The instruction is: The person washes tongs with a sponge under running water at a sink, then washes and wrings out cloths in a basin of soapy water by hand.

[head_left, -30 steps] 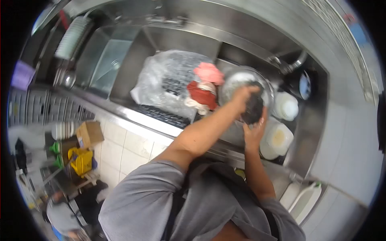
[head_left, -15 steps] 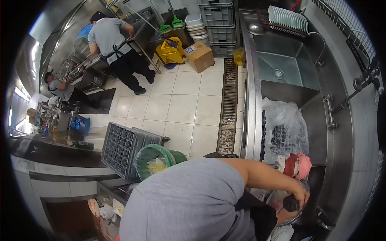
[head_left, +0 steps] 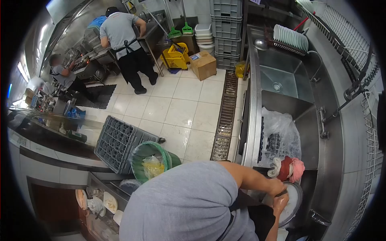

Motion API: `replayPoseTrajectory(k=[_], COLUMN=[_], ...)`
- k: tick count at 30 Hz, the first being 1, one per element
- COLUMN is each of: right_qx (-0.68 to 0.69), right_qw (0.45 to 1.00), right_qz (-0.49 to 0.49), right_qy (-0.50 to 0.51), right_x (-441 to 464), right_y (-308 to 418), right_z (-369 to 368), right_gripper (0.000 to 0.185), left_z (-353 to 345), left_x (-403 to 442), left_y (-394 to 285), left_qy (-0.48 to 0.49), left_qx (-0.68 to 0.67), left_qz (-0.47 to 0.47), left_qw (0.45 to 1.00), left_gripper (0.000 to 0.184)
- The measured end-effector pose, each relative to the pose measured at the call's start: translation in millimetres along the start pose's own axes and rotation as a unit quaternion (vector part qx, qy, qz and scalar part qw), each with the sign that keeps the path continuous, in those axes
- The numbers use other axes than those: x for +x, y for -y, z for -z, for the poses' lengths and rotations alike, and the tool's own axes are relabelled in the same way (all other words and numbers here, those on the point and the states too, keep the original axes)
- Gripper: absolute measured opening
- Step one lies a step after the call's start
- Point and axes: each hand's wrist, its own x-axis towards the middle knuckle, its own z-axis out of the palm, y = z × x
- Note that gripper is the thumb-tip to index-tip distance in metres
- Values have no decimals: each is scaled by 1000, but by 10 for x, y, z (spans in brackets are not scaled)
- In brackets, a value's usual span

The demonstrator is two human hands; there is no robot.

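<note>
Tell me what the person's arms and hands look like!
The left arm comes out of a short, plain grey sleeve. Below it, the arm is bare. The left hand and right hand show no gloves. The right sleeve is hidden.

Against the round basin, the dark thing at the left grip shows only as a sliver, too covered to name; how the right grip meets it is hidden; the basin's rim behind both is covered. Just below the basin, a white dish is cut off by the bottom edge; well apart from the basin, a distant person's head is blurred.
</note>
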Motion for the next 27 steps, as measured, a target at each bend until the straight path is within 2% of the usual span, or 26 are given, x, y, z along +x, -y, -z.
replayPoseTrajectory(k=[1, 2, 4, 6, 8, 11, 12, 13, 16, 18, 19, 20, 21, 22, 23, 24, 25, 27], right_qx=[23, 55, 122, 225, 308, 369, 390, 410, 378, 364, 360, 298, 231, 220, 220, 193, 179, 148], right_qw=[998, 992, 965, 900, 832, 793, 785, 776, 835, 861, 868, 914, 950, 953, 952, 959, 961, 963], right_qz=[-50, -109, -233, -372, -462, -485, -482, -479, -397, -352, -338, -269, -199, -204, -206, -191, -186, -198], right_qy=[2, 6, 11, 25, 22, -2, -11, -21, -42, -52, -56, -62, -65, -47, -48, -82, -96, -112], right_x=[-101, -185, -380, -624, -718, -548, -499, -452, -414, -349, -329, -362, -388, -403, -408, -377, -358, -256], right_y=[-78, -79, -133, -108, 134, 1133, 1283, 1434, 1472, 1419, 1366, 1146, 960, 787, 663, 611, 540, 521], right_z=[-75, -158, -308, -452, -424, -30, 56, 144, 278, 275, 260, 213, 174, 117, 28, -57, -95, -125], right_gripper=[20, 20, 20, 20, 20, 20, 20, 20, 20, 21, 21, 25, 29, 49, 49, 51, 52, 53], left_z=[-134, -206, -311, -325, -404, -281, -341, -301, 19, 332, 331, 289, 274, 394, 533, 688, 783, 835], left_x=[-3, -31, -114, -197, -192, -196, -147, -169, -153, -205, -132, -29, 29, 39, 33, 13, 14, 216], left_y=[88, 159, 204, 227, 255, 271, 310, 329, 269, 226, 350, 532, 646, 743, 828, 908, 972, 1205], left_qy=[-28, -28, -70, -57, -48, -81, -133, -130, -105, 139, 142, 175, 202, 193, 195, 167, 135, 120], left_qx=[37, 42, 132, 138, 147, 115, 97, 96, 52, -1, 1, -155, -310, -402, -402, -489, -565, -550], left_qz=[-44, -47, -177, -219, -258, -288, -302, -303, -303, -169, -171, -159, -142, -113, -113, 24, 160, 188], left_qw=[998, 998, 973, 964, 954, 947, 939, 939, 946, 976, 975, 959, 918, 888, 887, 856, 798, 805], left_gripper=[41, 41, 42, 41, 38, 37, 38, 38, 39, 37, 37, 37, 37, 37, 37, 36, 35, 36])
